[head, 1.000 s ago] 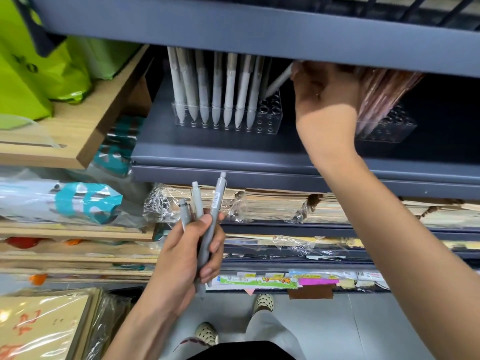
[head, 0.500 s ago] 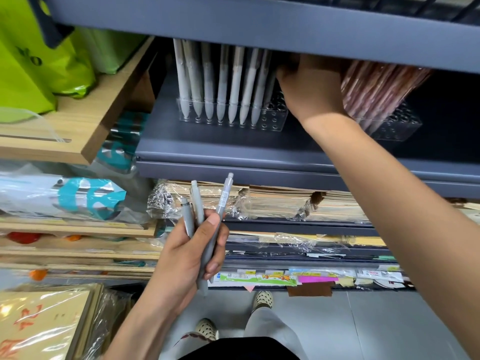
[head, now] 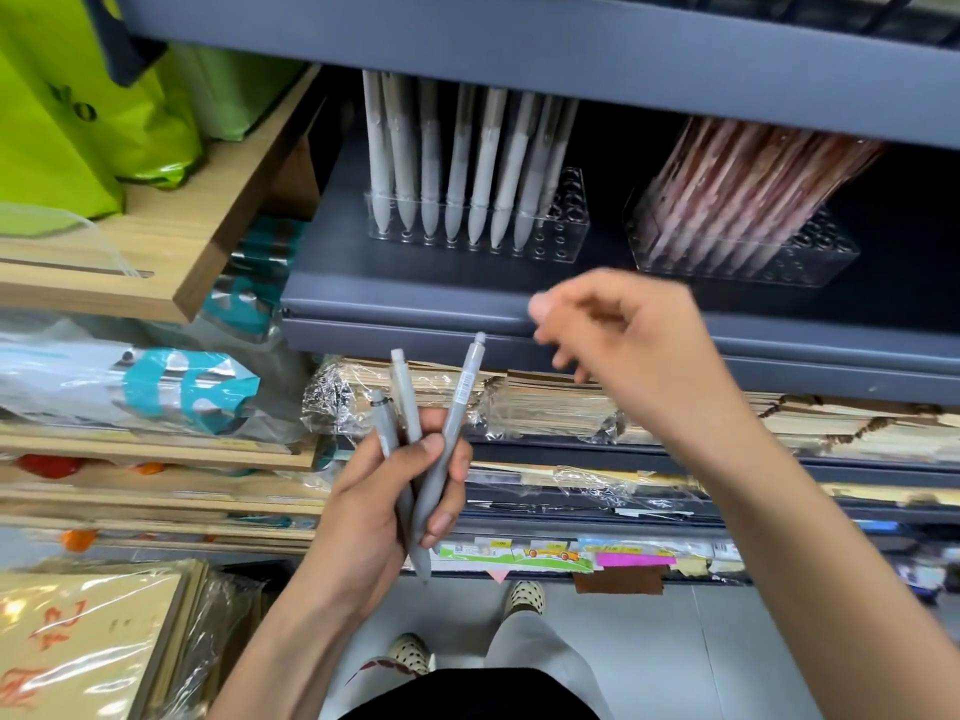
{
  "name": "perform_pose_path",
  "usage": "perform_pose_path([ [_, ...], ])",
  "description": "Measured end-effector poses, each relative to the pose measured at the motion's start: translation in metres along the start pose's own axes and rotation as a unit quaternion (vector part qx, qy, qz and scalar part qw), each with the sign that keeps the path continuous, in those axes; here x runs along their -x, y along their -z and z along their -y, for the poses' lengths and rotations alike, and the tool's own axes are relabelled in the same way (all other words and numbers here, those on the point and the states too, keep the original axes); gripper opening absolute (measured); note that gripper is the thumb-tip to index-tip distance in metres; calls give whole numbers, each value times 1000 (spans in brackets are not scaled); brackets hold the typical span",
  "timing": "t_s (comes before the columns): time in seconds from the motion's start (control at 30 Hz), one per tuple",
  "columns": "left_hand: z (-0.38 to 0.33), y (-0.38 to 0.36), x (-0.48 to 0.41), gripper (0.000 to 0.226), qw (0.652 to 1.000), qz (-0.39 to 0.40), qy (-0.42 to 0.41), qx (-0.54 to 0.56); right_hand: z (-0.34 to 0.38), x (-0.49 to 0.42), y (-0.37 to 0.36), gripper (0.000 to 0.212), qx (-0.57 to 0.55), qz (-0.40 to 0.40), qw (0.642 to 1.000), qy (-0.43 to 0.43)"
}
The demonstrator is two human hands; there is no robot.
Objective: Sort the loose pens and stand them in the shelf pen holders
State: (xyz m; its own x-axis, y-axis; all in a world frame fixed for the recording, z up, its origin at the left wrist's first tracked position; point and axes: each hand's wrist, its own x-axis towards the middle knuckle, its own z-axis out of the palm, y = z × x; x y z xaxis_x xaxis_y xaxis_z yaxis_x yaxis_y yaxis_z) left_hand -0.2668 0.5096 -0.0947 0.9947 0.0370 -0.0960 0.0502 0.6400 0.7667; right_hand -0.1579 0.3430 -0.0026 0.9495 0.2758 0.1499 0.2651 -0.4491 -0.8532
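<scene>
Right now my left hand point(head: 374, 511) sits below the clear pen holder point(head: 571, 236), its fingers and thumb wrapped round three grey pens point(head: 451, 423). They fan out of the fist with their long axes roughly upright: button ends up toward the holder, writing tips down toward the floor. The longest leans to the right at its top, the middle one stands nearly straight, and the shortest is on the left.

My right hand point(head: 634, 350) hangs below and just right of the holder, in front of the grey shelf point(head: 415, 296) edge. It is blurred, with fingers loosely bent and nothing between them.

In the holder itself a row of pale pens point(head: 480, 163) stands tips down, tops hidden behind the shelf above. To the holder's right, a second holder point(head: 810, 257) carries pink pens point(head: 753, 174) tilted to the right.
</scene>
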Motion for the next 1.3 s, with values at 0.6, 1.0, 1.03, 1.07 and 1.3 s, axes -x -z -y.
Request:
perform_pose_path([
  [0.6,9,-4,-11,33,996,35,3,-85,16,-6,24,13,-204,-159,966,8],
  [1.0,3,7,-8,23,996,28,14,-84,20,-70,22,35,94,-272,956,61],
  [1.03,3,8,-8,21,996,33,14,-80,21,-73,23,35,130,-273,951,65],
  [1.07,2,9,-9,22,996,34,14,-79,24,-77,23,35,160,-272,946,68],
  [1.3,-3,16,-11,32,993,20,10,-112,35,-99,18,36,320,-207,923,50],
])
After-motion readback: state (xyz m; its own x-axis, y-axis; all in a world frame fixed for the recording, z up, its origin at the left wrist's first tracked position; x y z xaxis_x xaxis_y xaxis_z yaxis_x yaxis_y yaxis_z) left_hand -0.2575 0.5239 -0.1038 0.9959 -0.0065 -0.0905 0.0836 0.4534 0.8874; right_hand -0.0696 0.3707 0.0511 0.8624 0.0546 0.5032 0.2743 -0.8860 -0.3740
